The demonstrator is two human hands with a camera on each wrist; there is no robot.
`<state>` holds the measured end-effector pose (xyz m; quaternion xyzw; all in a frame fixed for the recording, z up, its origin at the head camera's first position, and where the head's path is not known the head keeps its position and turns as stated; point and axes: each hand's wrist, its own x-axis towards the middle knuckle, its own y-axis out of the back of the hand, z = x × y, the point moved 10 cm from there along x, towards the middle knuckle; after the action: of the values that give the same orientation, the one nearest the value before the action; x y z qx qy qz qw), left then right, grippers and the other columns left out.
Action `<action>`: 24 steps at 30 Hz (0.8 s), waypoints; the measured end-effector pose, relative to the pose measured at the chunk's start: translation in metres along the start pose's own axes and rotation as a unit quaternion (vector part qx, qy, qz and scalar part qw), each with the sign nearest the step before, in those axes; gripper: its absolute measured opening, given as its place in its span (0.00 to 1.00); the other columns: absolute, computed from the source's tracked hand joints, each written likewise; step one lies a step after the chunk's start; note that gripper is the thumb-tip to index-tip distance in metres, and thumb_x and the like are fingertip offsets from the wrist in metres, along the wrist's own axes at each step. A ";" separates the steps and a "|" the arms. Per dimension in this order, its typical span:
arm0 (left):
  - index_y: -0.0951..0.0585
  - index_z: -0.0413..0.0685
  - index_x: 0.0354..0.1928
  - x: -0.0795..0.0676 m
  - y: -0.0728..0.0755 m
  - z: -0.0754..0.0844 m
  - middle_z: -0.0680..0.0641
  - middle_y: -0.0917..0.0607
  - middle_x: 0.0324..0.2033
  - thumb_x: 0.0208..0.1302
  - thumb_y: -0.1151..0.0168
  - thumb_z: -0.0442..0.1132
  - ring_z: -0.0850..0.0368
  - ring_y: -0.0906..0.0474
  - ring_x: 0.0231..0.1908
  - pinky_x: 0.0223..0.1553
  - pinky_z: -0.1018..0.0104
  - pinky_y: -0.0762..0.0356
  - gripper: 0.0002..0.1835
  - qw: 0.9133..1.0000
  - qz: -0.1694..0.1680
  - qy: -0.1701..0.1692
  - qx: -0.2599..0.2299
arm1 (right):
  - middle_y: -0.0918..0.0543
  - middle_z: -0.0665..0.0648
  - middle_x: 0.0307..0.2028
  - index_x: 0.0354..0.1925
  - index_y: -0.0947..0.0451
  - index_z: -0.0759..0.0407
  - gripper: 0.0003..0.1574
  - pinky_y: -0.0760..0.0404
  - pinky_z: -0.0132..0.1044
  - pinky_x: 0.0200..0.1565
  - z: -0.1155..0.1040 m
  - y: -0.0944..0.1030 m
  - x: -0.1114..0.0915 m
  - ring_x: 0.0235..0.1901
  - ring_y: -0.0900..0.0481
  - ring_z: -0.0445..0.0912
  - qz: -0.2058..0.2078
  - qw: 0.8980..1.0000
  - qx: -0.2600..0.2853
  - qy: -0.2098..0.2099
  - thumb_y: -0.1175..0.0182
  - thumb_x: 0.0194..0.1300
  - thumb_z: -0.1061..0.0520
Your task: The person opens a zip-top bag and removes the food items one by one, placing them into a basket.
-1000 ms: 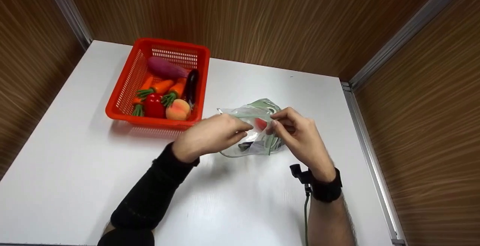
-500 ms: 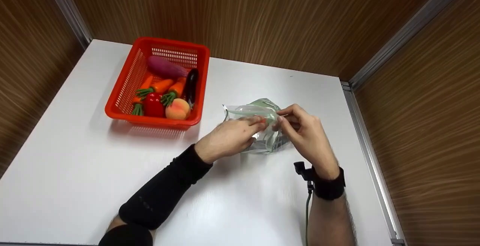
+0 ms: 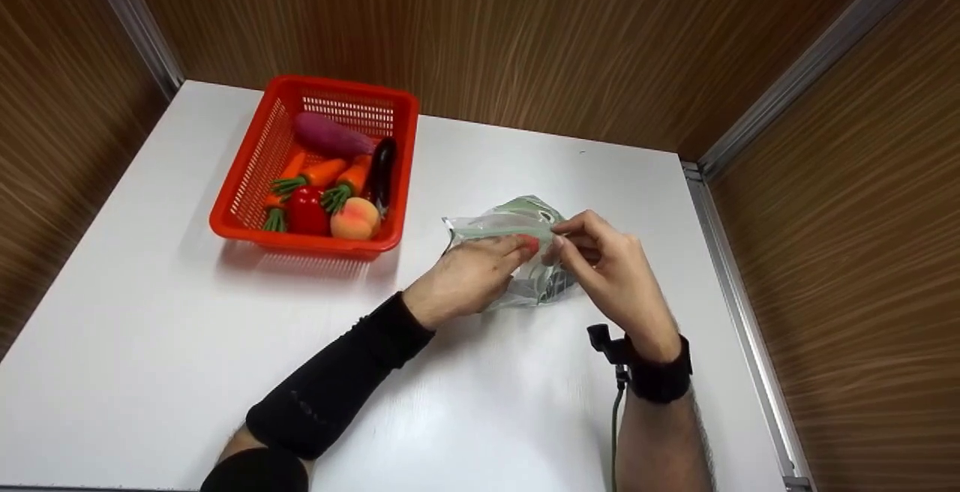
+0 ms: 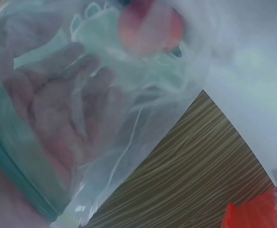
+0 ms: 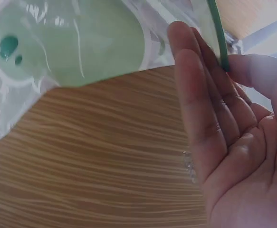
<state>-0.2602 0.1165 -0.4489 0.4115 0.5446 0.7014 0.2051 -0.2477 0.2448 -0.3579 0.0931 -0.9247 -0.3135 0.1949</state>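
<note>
A clear zip bag point(image 3: 517, 293) with green print and a green zip strip point(image 4: 19, 166) is between the hands. My left hand point(image 3: 469, 271) reaches into its mouth, and in the left wrist view its fingers point(image 4: 81, 95) show through the plastic. Just beyond those fingertips is a round pinkish-red thing point(image 4: 150, 28), apparently in the bag; its kind is blurred by the film. At the bag's right corner, my right hand point(image 3: 611, 267) pinches the zip edge between thumb and fingers point(image 5: 195, 90). Something dark also shows low in the bag.
A red plastic basket point(image 3: 217, 214) stands at the back left of the white table point(image 3: 150, 357). It holds several carrots point(image 3: 326, 172), a red pepper point(image 3: 307, 211), a peach point(image 3: 355, 220), a dark eggplant point(image 3: 382, 169) and a long purple vegetable point(image 3: 330, 132). Wood-grain panels point(image 3: 487, 34) surround the table.
My left hand has moved right, from the bag's near-left edge into its mouth toward the red thing. My right hand has shifted slightly right, keeping its pinch. The basket has not moved.
</note>
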 end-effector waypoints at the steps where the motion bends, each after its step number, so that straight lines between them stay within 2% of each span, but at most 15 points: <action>1: 0.18 0.43 0.80 0.000 -0.004 0.002 0.45 0.11 0.76 0.83 0.32 0.36 0.47 0.10 0.71 0.68 0.56 0.08 0.27 1.000 -0.004 -0.011 0.019 | 0.01 0.61 0.47 0.59 0.12 0.66 0.09 0.06 0.26 0.50 -0.002 -0.001 -0.001 0.45 0.02 0.45 -0.002 1.000 0.002 0.006 0.34 0.87 0.66; 3: 0.22 0.43 0.85 0.000 -0.013 0.006 0.47 0.14 0.80 0.83 0.31 0.39 0.50 0.15 0.78 0.76 0.60 0.13 0.32 0.997 -0.019 -0.029 0.063 | 0.01 0.61 0.48 0.59 0.12 0.66 0.09 0.06 0.26 0.51 -0.004 -0.003 -0.001 0.47 0.01 0.44 -0.007 1.000 0.006 0.012 0.34 0.87 0.67; 5: 0.24 0.46 0.87 -0.001 -0.022 0.009 0.49 0.16 0.82 0.84 0.32 0.43 0.53 0.18 0.81 0.77 0.64 0.15 0.34 0.992 -0.022 -0.046 0.119 | 0.01 0.62 0.49 0.59 0.12 0.66 0.09 0.06 0.25 0.51 -0.004 -0.005 -0.001 0.48 0.01 0.46 -0.012 1.000 0.007 0.015 0.34 0.86 0.67; 8: 0.21 0.52 0.85 -0.003 -0.029 0.010 0.54 0.16 0.82 0.85 0.33 0.46 0.59 0.18 0.80 0.54 0.70 0.06 0.32 0.980 0.002 -0.051 0.190 | 0.01 0.62 0.49 0.58 0.12 0.66 0.10 0.07 0.25 0.51 -0.003 -0.007 -0.001 0.48 0.01 0.46 -0.018 1.000 0.012 0.010 0.35 0.86 0.68; 10: 0.20 0.53 0.84 -0.005 -0.034 0.011 0.56 0.16 0.82 0.85 0.34 0.48 0.61 0.19 0.80 0.44 0.72 0.06 0.31 0.973 0.011 -0.053 0.223 | 0.01 0.62 0.49 0.58 0.12 0.66 0.10 0.06 0.26 0.51 -0.002 -0.009 0.000 0.48 0.01 0.45 -0.021 1.000 0.015 0.007 0.35 0.86 0.68; 12: 0.19 0.53 0.84 -0.007 -0.036 0.009 0.56 0.16 0.81 0.85 0.34 0.49 0.62 0.18 0.80 0.36 0.71 0.07 0.30 0.976 0.011 -0.042 0.212 | 0.01 0.62 0.48 0.58 0.12 0.66 0.09 0.06 0.26 0.51 0.000 -0.010 0.000 0.47 0.01 0.45 -0.024 1.000 0.018 0.002 0.35 0.86 0.68; 13: 0.19 0.53 0.84 -0.007 -0.037 0.007 0.56 0.16 0.81 0.85 0.34 0.48 0.62 0.18 0.79 0.35 0.70 0.06 0.30 0.980 0.006 -0.035 0.198 | 0.01 0.62 0.48 0.58 0.12 0.65 0.09 0.06 0.26 0.50 0.000 -0.011 0.000 0.46 0.01 0.45 -0.025 0.999 0.019 0.000 0.35 0.86 0.67; 17: 0.22 0.51 0.86 -0.005 -0.039 0.002 0.53 0.16 0.81 0.84 0.32 0.44 0.58 0.11 0.70 0.27 0.62 0.06 0.32 0.994 -0.013 -0.003 0.110 | 0.01 0.61 0.46 0.57 0.11 0.64 0.08 0.07 0.25 0.50 0.001 -0.012 0.001 0.45 0.01 0.46 -0.027 0.999 0.019 -0.005 0.34 0.86 0.66; 20: 0.25 0.51 0.88 -0.002 -0.043 0.000 0.51 0.18 0.82 0.85 0.33 0.42 0.56 0.09 0.67 0.25 0.60 0.07 0.34 0.996 -0.034 0.004 0.086 | 0.01 0.61 0.47 0.57 0.11 0.64 0.08 0.07 0.25 0.50 0.001 -0.012 0.001 0.46 0.01 0.47 -0.027 0.999 0.019 -0.006 0.34 0.86 0.67; 23: 0.28 0.50 0.90 -0.002 -0.047 0.001 0.50 0.18 0.83 0.86 0.35 0.42 0.55 0.12 0.73 0.30 0.61 0.05 0.35 0.994 -0.055 -0.003 0.089 | 0.01 0.61 0.47 0.58 0.12 0.64 0.08 0.07 0.26 0.50 0.002 -0.011 0.001 0.46 0.01 0.47 -0.030 0.999 0.017 -0.011 0.34 0.86 0.66; 24: 0.27 0.48 0.89 -0.002 -0.046 0.001 0.48 0.15 0.80 0.87 0.35 0.42 0.55 0.10 0.71 0.32 0.62 0.05 0.34 0.995 -0.053 -0.004 0.086 | 0.01 0.61 0.47 0.58 0.12 0.64 0.08 0.07 0.26 0.50 0.003 -0.011 0.001 0.46 0.01 0.46 -0.030 0.999 0.016 -0.013 0.34 0.86 0.66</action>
<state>-0.2658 0.1301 -0.4930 0.4013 0.6227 0.6385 0.2084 -0.2496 0.2374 -0.3666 0.1202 -0.9288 -0.3058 0.1716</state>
